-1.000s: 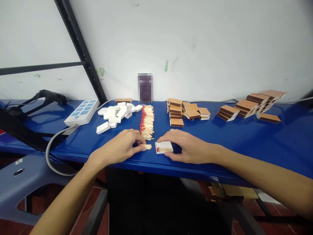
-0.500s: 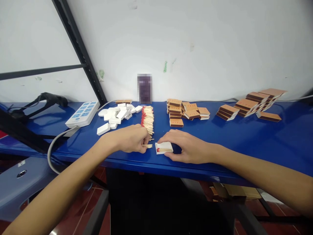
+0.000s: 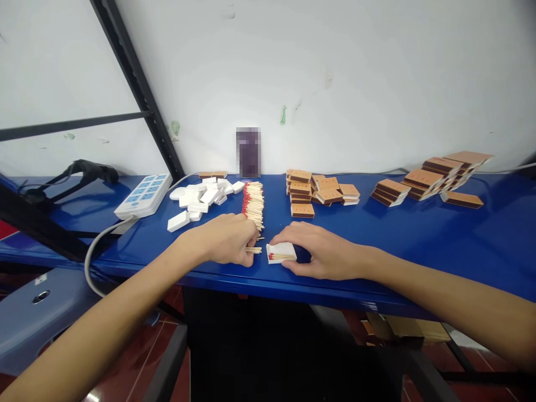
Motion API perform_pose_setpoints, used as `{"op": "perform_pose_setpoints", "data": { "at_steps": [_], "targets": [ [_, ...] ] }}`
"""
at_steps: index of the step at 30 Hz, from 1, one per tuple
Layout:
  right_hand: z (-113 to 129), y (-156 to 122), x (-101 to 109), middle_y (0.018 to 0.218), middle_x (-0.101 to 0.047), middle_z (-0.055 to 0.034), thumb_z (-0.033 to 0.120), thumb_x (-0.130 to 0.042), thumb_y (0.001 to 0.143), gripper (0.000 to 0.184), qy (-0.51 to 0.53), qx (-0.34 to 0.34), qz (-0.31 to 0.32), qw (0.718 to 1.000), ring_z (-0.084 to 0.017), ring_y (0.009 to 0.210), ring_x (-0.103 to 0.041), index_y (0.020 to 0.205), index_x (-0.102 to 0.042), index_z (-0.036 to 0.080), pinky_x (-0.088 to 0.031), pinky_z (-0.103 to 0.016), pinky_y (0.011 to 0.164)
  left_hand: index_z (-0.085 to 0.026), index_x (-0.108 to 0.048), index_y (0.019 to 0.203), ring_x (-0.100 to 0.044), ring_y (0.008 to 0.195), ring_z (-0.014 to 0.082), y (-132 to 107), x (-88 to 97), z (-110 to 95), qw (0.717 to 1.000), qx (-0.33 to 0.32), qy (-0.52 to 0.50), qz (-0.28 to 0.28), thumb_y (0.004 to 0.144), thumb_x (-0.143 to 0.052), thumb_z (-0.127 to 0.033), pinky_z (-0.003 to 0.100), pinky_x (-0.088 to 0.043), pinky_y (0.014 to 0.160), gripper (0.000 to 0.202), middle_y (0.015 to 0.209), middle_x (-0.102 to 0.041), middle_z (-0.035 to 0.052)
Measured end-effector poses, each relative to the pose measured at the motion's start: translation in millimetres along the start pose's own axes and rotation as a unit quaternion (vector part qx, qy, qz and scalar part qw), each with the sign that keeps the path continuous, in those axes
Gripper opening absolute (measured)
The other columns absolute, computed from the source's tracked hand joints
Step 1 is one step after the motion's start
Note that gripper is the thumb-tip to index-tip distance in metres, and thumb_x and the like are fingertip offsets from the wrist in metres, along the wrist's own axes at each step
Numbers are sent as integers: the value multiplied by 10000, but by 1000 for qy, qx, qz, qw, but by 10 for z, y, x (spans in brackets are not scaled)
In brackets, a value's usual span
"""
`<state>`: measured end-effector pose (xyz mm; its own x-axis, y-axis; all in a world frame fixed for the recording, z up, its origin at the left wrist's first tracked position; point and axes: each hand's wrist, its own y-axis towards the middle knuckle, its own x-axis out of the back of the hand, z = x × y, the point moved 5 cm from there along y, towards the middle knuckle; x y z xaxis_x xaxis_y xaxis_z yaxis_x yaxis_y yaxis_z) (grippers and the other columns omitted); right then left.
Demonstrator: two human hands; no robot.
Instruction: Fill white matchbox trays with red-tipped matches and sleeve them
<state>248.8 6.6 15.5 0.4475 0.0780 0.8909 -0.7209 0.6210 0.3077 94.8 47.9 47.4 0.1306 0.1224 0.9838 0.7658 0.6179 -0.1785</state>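
My left hand [image 3: 233,239] is closed in a pinch on a few matchsticks [image 3: 255,250], whose pale ends poke out to the right. It sits at the near end of a long pile of red-headed matches [image 3: 253,204]. Just right of it, a small white matchbox tray [image 3: 288,249] lies on the table with several matches [image 3: 280,257] along its near side, heads to the left. My right hand [image 3: 312,250] grips this tray from the right, thumb on the near edge and fingers on the far edge.
White trays [image 3: 200,195] are heaped behind my left hand. Brown matchboxes [image 3: 301,190] stand stacked behind my right hand, with more matchboxes [image 3: 422,178] at far right. A power strip [image 3: 144,195], its cable and a black strap [image 3: 84,173] lie left on the blue table [image 3: 360,223].
The left hand has shifted very slightly to the right, still pinching the matchsticks. The right hand and the tray stay in place.
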Motion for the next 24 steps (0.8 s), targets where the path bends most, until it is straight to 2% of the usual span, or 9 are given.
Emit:
{"op": "perform_pose_setpoints", "data": {
  "at_steps": [8, 15, 24],
  "targets": [
    [0, -1, -5, 1062, -697, -90, 247, -620, 872, 334, 0, 4, -6, 1000, -246, 944, -610, 1196, -602, 168, -494, -403, 851, -193, -609, 684, -562, 592, 188, 16, -3, -24, 1000, -12, 15, 7, 692, -645, -251, 297, -308, 541, 69, 652, -624, 15],
    [0, -4, -7, 1071, -696, -94, 248, -615, 876, 342, 2, 7, -7, 1000, -249, 950, -606, 1207, -597, 164, -498, -412, 849, -189, -549, 632, -491, 552, 140, 23, -9, 16, 999, -25, -34, 20, 677, -625, -191, 278, -323, 536, 89, 621, -583, -14],
    [-4, -1, -4, 1056, -700, -91, 251, -614, 870, 337, 1, 8, -10, 1000, -250, 946, -614, 1199, -602, 181, -503, -411, 850, -187, -497, 582, -447, 491, 125, 62, -20, -6, 997, -36, -63, 38, 645, -623, -138, 272, -300, 486, 149, 541, -526, -34]
  ]
}}
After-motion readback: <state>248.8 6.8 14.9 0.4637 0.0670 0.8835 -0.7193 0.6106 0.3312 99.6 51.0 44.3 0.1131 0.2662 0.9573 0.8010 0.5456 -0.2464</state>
